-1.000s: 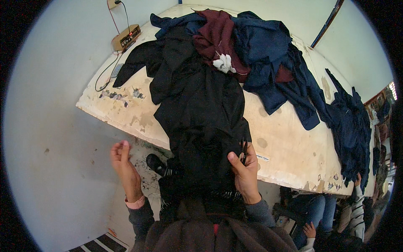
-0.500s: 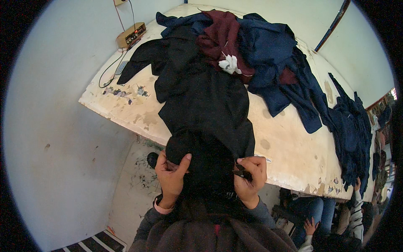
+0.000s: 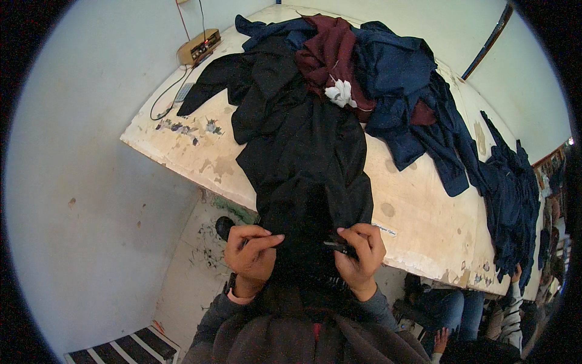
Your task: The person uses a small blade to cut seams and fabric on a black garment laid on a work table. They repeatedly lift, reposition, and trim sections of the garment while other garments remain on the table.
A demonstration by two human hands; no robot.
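Note:
A long black garment (image 3: 303, 145) runs from the table's far side down over its front edge to me. My left hand (image 3: 250, 252) pinches its left edge between thumb and fingers. Its right edge is between the thumb and forefinger of my right hand (image 3: 361, 255). Tucked in that same hand are small dark thread snips (image 3: 339, 247), their metal tip pointing left over the cloth. The snips' handle is mostly hidden by my fingers, and the cloth nearest my body is too dark to make out.
On the pale, stained table (image 3: 418, 242) lie navy garments (image 3: 394, 67), a maroon cloth (image 3: 327, 48) and a white scrap (image 3: 341, 93). A yellowish box with wires (image 3: 200, 48) stands back left. Another person's hand (image 3: 516, 273) touches navy garments (image 3: 512, 200) at right.
Both hands have drawn slightly closer together on the black garment. The left fingers now lie flatter along its edge. The snips' tip has turned left, and the view has shifted a little.

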